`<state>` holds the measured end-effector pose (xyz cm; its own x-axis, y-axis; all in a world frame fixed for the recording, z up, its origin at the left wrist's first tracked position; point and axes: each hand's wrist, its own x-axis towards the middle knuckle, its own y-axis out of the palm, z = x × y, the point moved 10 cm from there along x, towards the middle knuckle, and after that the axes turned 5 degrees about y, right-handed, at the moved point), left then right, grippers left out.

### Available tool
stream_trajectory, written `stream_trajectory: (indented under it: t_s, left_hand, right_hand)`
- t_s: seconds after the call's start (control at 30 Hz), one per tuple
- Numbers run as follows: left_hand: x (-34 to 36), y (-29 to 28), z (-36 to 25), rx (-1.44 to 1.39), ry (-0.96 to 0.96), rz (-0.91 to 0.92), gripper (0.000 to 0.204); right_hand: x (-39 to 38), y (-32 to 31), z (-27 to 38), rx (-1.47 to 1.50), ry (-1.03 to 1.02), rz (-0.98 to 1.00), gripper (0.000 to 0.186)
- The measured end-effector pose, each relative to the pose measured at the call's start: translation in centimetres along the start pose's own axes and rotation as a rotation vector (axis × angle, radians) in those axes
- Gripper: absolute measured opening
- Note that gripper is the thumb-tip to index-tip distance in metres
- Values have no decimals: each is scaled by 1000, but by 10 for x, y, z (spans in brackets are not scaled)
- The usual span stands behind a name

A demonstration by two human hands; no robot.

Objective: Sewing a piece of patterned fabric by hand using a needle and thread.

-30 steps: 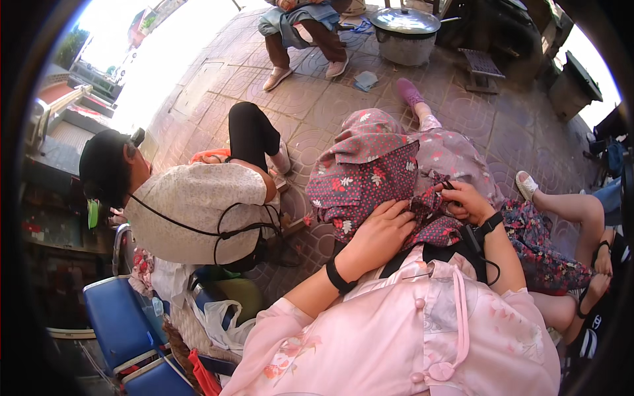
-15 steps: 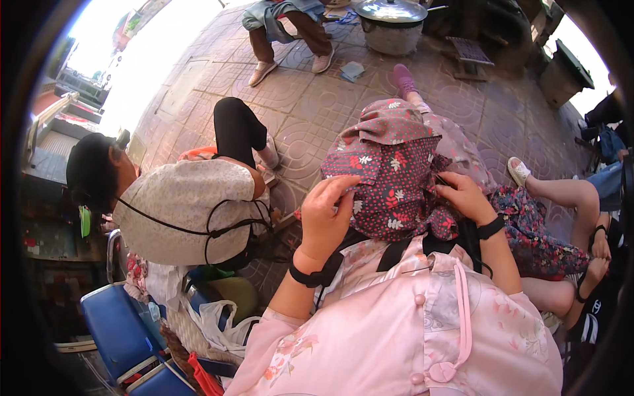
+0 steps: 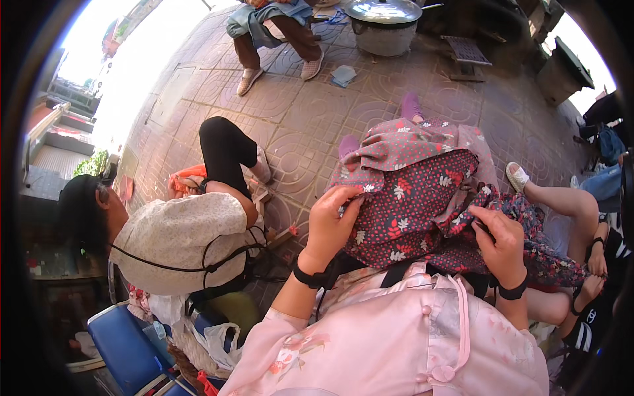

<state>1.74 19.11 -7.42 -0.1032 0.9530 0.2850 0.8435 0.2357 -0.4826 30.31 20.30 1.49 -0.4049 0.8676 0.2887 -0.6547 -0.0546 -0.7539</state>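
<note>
The dark floral cloth (image 3: 413,198) lies bunched over the person's lap, raised between both hands, with a paler pink layer (image 3: 472,142) showing at its far edge; as far as can be judged, the handling is somewhere in the middle, since the fabric is gathered and held up but neither folded flat nor laid aside, and most of it hangs loose and rumpled. The left hand (image 3: 333,221) is lifted, wrist bent, fingers curled over the cloth's left edge and pinching a fold against the thumb. The right hand (image 3: 498,237) sits lower and closer to the body, knuckles up, fingers closed on the cloth's right side (what exactly lies under the fingertips is hidden by the folds). Both wrists wear dark bands, and the pink sleeves come in from the lower edge. To the left a person in a pale speckled top (image 3: 178,237) crouches on the patterned paving (image 3: 297,125), near a blue chair (image 3: 122,336); a lidded metal pot (image 3: 383,23) stands farther off.
</note>
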Motion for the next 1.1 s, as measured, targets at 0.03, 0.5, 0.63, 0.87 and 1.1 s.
stream_trajectory:
  t_s: [0.03,0.5,0.63,0.87,1.1]
  left_hand:
    - [4,3,-1,-49,-6,-11,16]
    - [14,-12,-36,-99,-88,-75,14]
    - [12,-9,-25,-185,-171,-62,13]
    - [16,-11,-18,-305,-206,-65,12]
    - [6,-29,-21,-234,-180,-194,11]
  right_hand:
    - [6,-15,7,-42,-40,-32,37]
    - [105,51,46,-64,-366,225,38]
    - [129,15,73,-65,-418,27,41]
    - [137,27,91,343,-453,26,36]
    - [110,149,76,829,-96,480,47]
